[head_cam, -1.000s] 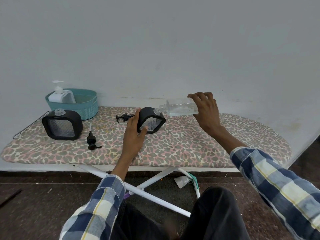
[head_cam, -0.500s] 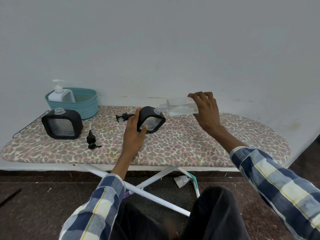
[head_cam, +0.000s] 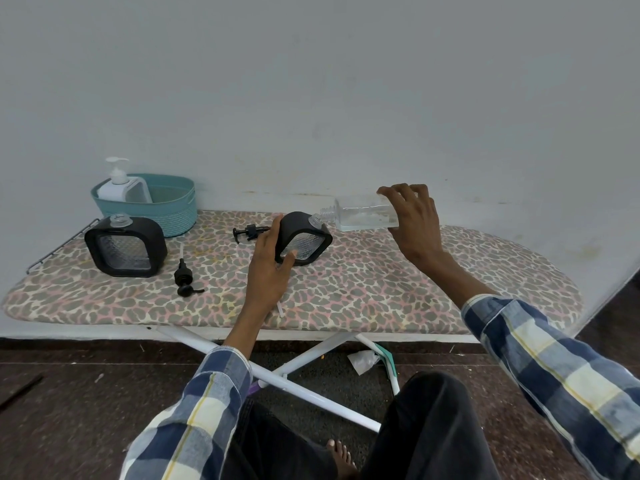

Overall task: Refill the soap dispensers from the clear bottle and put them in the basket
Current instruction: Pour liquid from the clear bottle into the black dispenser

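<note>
My right hand point(head_cam: 414, 220) grips the clear bottle point(head_cam: 360, 214), which lies nearly level with its open neck at the mouth of a black square dispenser point(head_cam: 304, 239). My left hand point(head_cam: 272, 263) holds that dispenser tilted toward the bottle on the ironing board point(head_cam: 398, 289). A second black dispenser point(head_cam: 125, 247) stands upright at the left with its neck open. One black pump head point(head_cam: 185, 280) lies in front of it, another pump head point(head_cam: 250, 232) lies behind my left hand. The teal basket point(head_cam: 173, 206) at the back left holds a white dispenser point(head_cam: 119, 187).
The board stands against a white wall, with a wire rest at its left end. Its white crossed legs and a scrap of white paper point(head_cam: 362, 362) are on the dark floor below. My knees and a bare foot are under the front edge.
</note>
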Action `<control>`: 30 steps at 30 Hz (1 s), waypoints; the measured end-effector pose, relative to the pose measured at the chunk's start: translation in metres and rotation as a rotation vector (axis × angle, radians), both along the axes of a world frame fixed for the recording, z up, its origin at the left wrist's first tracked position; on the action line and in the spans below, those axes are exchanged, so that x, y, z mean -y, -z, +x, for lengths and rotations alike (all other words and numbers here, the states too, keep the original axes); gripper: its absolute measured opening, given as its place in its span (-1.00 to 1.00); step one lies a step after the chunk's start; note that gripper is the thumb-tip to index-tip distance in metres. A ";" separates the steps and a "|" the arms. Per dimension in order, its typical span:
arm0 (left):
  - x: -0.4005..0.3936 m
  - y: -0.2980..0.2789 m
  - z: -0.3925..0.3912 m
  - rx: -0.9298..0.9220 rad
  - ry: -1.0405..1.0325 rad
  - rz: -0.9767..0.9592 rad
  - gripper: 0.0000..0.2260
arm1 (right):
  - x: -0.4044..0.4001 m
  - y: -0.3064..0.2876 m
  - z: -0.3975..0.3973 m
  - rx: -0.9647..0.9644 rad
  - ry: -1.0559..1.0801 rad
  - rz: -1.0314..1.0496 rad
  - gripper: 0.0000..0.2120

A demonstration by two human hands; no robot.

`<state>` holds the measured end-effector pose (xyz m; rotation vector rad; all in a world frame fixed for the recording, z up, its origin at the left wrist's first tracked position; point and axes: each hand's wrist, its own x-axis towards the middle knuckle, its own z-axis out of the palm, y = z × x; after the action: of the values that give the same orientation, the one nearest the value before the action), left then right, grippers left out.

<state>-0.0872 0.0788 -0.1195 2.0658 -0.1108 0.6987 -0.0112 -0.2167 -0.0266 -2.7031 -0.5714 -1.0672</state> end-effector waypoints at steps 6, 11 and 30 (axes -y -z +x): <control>0.001 -0.001 -0.002 -0.014 -0.014 -0.010 -0.34 | -0.003 0.012 -0.006 -0.058 0.019 0.048 -0.20; 0.000 0.000 -0.001 -0.029 -0.014 -0.036 -0.35 | -0.009 0.027 -0.006 -0.097 0.053 0.107 -0.23; 0.004 -0.007 -0.007 -0.120 -0.123 -0.107 -0.48 | -0.035 0.076 -0.021 -0.448 -0.069 1.074 -0.23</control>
<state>-0.0939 0.0744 -0.1125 2.0189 0.1206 0.6393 -0.0320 -0.1816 -0.1028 -1.8244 0.0253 -0.4701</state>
